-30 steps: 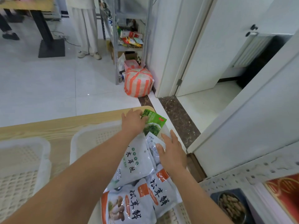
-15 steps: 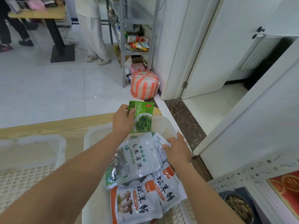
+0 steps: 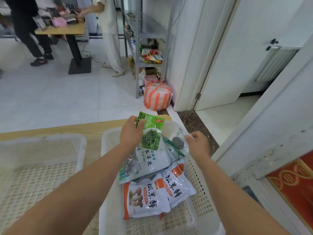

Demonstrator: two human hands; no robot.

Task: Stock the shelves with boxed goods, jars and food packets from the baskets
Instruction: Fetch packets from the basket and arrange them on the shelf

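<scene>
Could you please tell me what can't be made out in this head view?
All in the head view:
Blurred: the print and contents of the clear plastic packet pinched by the right hand.
Covered: part of the green plastic packet label, under the gripping left hand.
Cut off by the right edge: the red patterned box.
Too small: goods on the far grey metal shelf.

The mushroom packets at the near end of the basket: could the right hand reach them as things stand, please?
Likely reachable, since the mushroom packets lie mostly uncovered on top in the basket, but the right hand is pinching a clear packet, so it isn't free.
</scene>
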